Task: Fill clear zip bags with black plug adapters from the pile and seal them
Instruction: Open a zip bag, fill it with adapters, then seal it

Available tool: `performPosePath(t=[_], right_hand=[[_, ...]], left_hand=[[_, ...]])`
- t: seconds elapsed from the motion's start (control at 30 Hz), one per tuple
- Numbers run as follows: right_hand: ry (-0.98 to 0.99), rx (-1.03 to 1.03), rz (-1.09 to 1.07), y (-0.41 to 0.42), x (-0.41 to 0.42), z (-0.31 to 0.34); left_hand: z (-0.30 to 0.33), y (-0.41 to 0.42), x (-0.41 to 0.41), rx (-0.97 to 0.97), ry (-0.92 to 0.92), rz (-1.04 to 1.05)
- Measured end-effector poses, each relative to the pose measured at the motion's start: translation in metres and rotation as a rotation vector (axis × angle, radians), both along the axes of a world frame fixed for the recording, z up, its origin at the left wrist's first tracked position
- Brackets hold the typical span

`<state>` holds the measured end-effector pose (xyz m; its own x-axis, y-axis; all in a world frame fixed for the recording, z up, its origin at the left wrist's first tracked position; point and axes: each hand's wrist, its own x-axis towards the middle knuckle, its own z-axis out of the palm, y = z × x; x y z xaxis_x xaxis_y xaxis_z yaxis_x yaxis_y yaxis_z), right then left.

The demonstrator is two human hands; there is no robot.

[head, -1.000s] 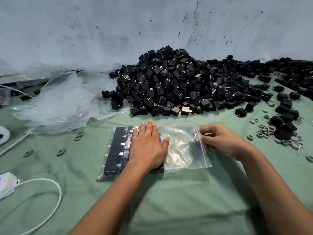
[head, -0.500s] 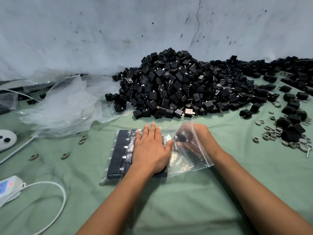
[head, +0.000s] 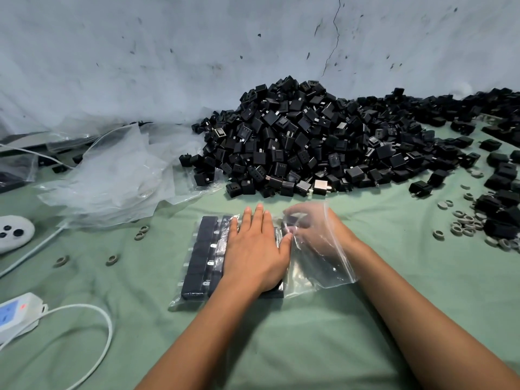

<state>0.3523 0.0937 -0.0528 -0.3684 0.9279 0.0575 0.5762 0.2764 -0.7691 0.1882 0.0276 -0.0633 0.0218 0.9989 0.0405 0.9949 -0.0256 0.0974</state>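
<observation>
1. The left hand (head: 257, 249) lay flat, fingers straight, on rowed black plug adapters (head: 201, 257) inside the clear plastic zip bag (head: 323, 266) (on green cloth).
2. The right hand (head: 315, 235), inside the bag, pinched 1 black adapter (head: 291, 220).

Cracked grey wall (head: 197, 52) – green cloth (head: 309, 347) tbl.

Adapter pile (head: 315, 144) lies behind the zip bag (head: 318, 266); empty bags (head: 112, 178) left.
</observation>
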Motion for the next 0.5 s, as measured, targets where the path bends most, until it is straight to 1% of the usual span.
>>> performPosePath(t=[0.03,0.1,0.27,0.33,0.43,0.5], right_hand=[[0.046,-0.001,-0.012,0.001,-0.001,-0.004],[0.069,0.028,-0.001,0.003,-0.001,-0.009],[0.022,0.045,0.02,0.003,0.007,-0.008],[0.004,0.053,-0.009,0.003,0.011,-0.007],[0.085,0.108,-0.086,-0.001,0.012,-0.007],[0.14,0.124,-0.054,-0.006,0.011,-0.007]], left_hand=[[0.0,0.0,0.0,0.001,-0.003,0.001],[0.001,0.0,0.0,0.004,-0.016,0.002],[0.001,-0.002,0.0,-0.004,-0.018,0.0],[0.001,-0.001,0.0,-0.003,-0.015,-0.001],[0.0,-0.001,-0.001,0.001,-0.013,-0.004],[-0.001,-0.001,-0.001,0.003,-0.014,-0.005]])
